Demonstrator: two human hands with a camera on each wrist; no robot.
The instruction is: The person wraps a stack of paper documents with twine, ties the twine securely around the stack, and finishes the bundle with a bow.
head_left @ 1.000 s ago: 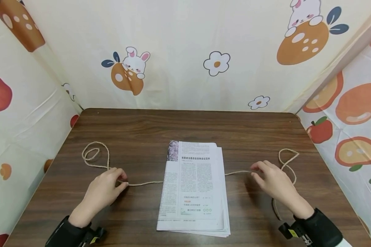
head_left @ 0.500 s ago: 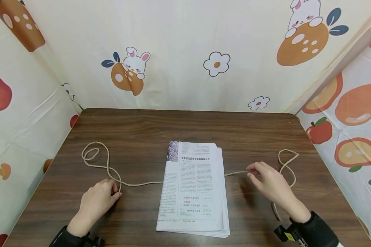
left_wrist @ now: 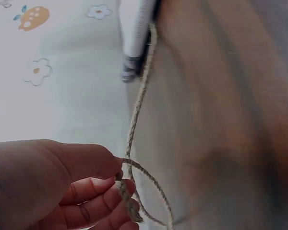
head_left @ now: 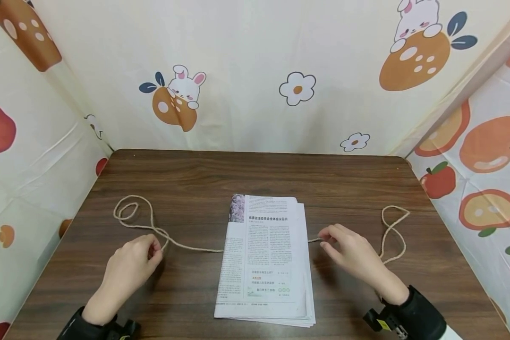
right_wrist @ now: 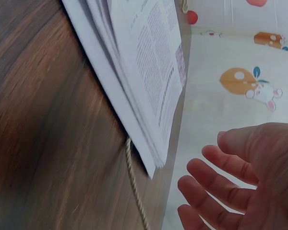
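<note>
A stack of folded newspapers lies mid-table, with a beige rope running crosswise beneath it and emerging on both sides. My left hand, left of the stack, pinches the rope close to its frayed end between thumb and index finger. In the left wrist view the rope loops below the hand and leads off under the papers. Just off the stack's right edge is my right hand, fingers apart and relaxed. The right wrist view has nothing between these fingers; the rope passes to their left.
The brown wooden table carries a loose rope coil on the left and a crossed rope loop on the right. Cloth walls printed with rabbits, flowers and fruit close off the back and both sides.
My left hand has drawn back toward me and a little left, now pinching the rope's end. My right hand has moved left, closer to the newspapers. The left rope stretch has shifted slightly.
</note>
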